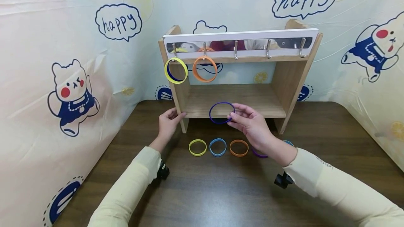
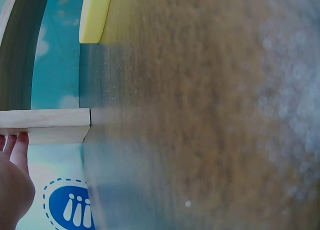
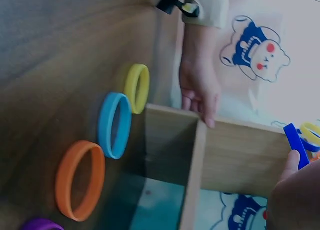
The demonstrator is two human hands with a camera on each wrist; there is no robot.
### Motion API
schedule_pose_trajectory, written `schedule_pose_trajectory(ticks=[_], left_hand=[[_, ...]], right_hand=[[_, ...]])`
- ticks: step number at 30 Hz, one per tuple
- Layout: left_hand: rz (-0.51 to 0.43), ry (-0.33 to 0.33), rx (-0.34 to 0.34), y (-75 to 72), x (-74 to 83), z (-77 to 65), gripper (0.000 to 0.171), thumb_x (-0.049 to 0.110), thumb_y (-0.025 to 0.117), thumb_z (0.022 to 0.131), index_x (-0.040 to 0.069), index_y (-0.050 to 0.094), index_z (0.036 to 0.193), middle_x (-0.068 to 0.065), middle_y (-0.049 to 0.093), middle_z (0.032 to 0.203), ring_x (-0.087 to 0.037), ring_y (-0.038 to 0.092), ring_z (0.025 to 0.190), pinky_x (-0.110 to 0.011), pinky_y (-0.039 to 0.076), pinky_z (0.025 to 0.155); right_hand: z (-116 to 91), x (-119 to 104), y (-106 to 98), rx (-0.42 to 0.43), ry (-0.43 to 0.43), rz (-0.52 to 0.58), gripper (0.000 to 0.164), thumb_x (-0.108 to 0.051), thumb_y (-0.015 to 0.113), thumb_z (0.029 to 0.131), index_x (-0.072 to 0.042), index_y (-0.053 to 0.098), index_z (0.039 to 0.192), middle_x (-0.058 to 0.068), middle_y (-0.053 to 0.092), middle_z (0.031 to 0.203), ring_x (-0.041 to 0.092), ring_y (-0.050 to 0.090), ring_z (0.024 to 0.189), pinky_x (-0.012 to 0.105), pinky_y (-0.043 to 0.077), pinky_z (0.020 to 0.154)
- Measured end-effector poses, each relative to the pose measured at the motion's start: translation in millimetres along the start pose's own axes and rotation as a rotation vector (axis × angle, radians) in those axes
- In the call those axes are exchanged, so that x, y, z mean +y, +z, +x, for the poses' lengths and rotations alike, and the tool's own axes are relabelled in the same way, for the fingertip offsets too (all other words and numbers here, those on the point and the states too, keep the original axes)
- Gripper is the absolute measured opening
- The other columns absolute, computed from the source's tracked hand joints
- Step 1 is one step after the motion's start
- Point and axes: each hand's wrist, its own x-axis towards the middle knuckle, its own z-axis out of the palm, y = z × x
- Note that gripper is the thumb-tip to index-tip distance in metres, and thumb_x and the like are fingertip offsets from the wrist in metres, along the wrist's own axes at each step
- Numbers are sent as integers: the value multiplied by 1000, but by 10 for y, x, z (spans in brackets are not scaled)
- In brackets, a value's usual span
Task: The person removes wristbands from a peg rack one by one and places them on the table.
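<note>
- Closest to view, two pale sleeves [image 1: 126,185], both cut off by the frame, with one black wrist mount [image 1: 163,170] near each cuff.
- Right hand [image 1: 252,125]: pinching one dark blue ring [image 3: 296,145] between thumb and fingers, just to the hand's left, in front of the wooden stand [image 1: 233,95]; a small part of the ring covered by fingertips.
- Left hand [image 1: 168,123]: thumb and fingertips touching the lower end of the left side panel [image 1: 182,97]; partly cropped in the left wrist view; impossible to tell a firm grip from a light touch.
- On the desk [image 1: 205,192], five rings counted. Between the hands and nearer the body, in a row: one yellow ring [image 3: 131,88], one blue ring [image 3: 106,122], one orange ring [image 3: 66,177]. Under the right wrist, one purple ring [image 1: 260,155], partly hidden. Just right of that wrist, a second blue ring [image 1: 288,143], mostly hidden.
- Higher than both hands, five metal hooks [image 1: 236,50].
- Above the left hand, on the first hook: one hung yellow ring [image 1: 166,72], with dark blue visible inside it.
- On the next hook, further right: one hung orange ring [image 1: 195,71]; reflections in the mirror strip [image 1: 252,45] behind, hard to make out.
</note>
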Motion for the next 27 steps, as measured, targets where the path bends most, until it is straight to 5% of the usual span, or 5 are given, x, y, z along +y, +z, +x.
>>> schedule_pose_trajectory(ticks=[7,17,27], left_hand=[[3,-2,-4,-4,13,0,37,8,76,85,-8,65,116,-24,66,113,-28,64,103,-31,54,84],[-37,1,5,3,-11,0,37,6,77,84,-9,66,115,-26,66,111,-23,65,100,-25,54,80],[-39,21,7,3,-26,9,36,5,77,84,-11,65,114,-28,65,110,-38,61,105,-23,54,77]], right_hand=[[-63,220,8,-17,62,-86,40,9,58,93,8,48,132,8,64,96,19,66,92,34,54,85],[-175,564,10,-44,183,-163,38,8,60,92,8,52,129,15,64,103,26,66,98,36,53,86],[-256,894,19,-80,247,-219,39,8,61,91,16,49,128,15,67,99,23,68,93,36,54,84]])
